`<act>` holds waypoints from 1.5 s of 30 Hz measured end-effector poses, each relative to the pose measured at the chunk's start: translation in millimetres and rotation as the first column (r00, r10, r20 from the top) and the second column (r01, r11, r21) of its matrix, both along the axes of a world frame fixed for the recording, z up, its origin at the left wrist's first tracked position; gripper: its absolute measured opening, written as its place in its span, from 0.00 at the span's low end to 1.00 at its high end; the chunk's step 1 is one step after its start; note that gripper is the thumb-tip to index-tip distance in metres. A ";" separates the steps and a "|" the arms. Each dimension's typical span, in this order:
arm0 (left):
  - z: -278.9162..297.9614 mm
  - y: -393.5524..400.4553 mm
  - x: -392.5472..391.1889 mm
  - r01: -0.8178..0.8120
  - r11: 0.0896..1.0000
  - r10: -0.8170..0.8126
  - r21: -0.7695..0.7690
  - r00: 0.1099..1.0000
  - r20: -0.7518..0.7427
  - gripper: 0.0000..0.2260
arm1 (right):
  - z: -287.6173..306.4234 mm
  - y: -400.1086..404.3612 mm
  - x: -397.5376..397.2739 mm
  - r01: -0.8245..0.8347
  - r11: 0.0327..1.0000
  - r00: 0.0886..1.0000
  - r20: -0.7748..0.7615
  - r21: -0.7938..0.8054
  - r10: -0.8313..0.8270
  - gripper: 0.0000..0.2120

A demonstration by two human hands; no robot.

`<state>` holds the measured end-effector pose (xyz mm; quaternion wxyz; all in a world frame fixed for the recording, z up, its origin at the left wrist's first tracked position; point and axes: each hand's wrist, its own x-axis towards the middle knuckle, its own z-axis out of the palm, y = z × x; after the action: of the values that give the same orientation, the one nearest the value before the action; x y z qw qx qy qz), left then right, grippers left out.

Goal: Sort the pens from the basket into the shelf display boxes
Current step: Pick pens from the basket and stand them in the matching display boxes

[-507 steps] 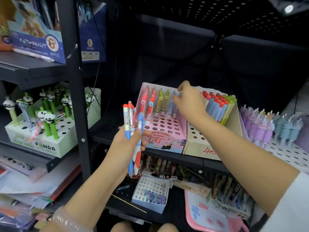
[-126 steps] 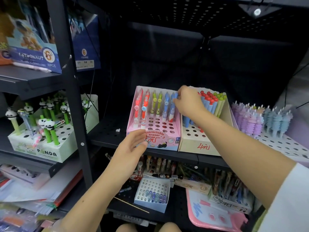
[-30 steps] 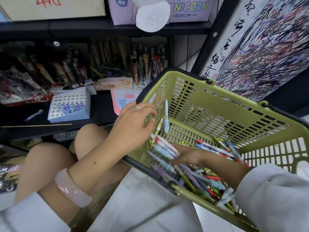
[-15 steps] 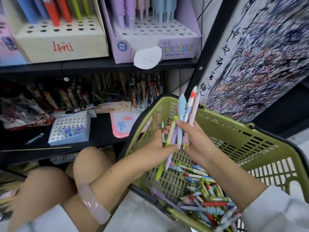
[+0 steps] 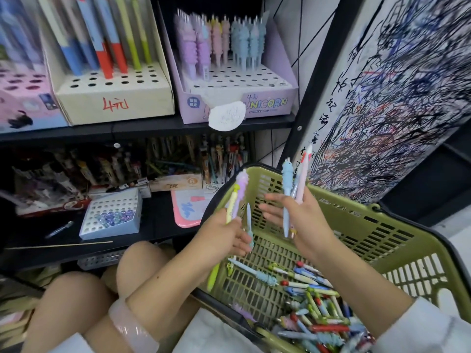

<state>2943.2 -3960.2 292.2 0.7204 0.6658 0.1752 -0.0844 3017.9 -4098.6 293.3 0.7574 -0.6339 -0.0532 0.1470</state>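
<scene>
The olive-green basket sits low at the right, with several loose pens piled in its bottom. Above it, my left hand grips a few pens, among them a yellow one and a purple one. My right hand holds another small bunch of pens, blue, pink and white, upright. The two hands are a little apart. On the shelf above stand the lilac UNICORN display box and the cream box marked 4 in red.
A pink box stands at the far left of the shelf. Below it, a lower shelf holds a white holed tray, a pink board and rows of pens. A scribbled test board leans at the right. My knees are bottom left.
A second ago both hands were down in the basket. They rose with one bunch of pens held together. Now the bunch is split between the hands, which have moved apart.
</scene>
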 end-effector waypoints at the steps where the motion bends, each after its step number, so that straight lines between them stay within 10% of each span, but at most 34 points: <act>1: 1.2 0.6 0.9 -0.029 0.999 0.029 -0.017 0.999 0.017 0.07 | -0.3 0.6 -3.2 -0.030 0.999 1.000 0.008 -0.026 0.030 0.17; 12: 11.6 -7.6 -4.2 -0.280 0.941 0.321 -0.190 0.915 0.243 0.11 | 5.8 54.7 -50.0 -0.190 0.954 0.945 0.220 -0.233 0.242 0.10; 23: 38.2 22.0 -17.7 -0.195 0.980 0.195 -0.032 0.938 0.286 0.10 | 24.4 65.6 -36.6 -0.050 0.813 0.849 0.405 -0.580 0.341 0.20; 27: 46.0 34.4 -19.5 -0.247 0.941 0.295 -0.231 0.934 0.203 0.10 | 47.0 54.7 -33.2 0.359 0.757 0.418 0.819 -0.547 0.393 0.12; 30: 51.8 40.6 -22.3 -0.234 0.918 0.307 -0.319 0.930 0.200 0.10 | 53.1 49.4 -24.7 0.488 0.701 -0.042 0.788 -0.520 0.614 0.14; 37: 61.3 45.5 -17.2 -0.225 0.955 0.273 -0.192 0.921 0.277 0.09 | 70.9 57.2 9.2 0.509 0.769 -0.351 0.722 -0.388 0.596 0.06; 41: 67.2 57.8 -6.2 -0.346 0.936 0.289 0.073 0.868 0.405 0.07 | 84.5 52.4 26.6 0.552 0.777 -0.286 0.806 -0.304 0.519 0.06; 45: 80.9 72.2 5.0 -0.405 0.905 0.308 0.129 0.833 0.459 0.08 | 113.2 67.1 47.1 0.432 0.839 0.267 0.935 -0.331 0.232 0.05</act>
<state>2948.2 -3887.9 373.1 0.6653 0.6989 0.1428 0.2203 3065.0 -4031.5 406.5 0.3687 -0.7742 -0.4124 -0.3076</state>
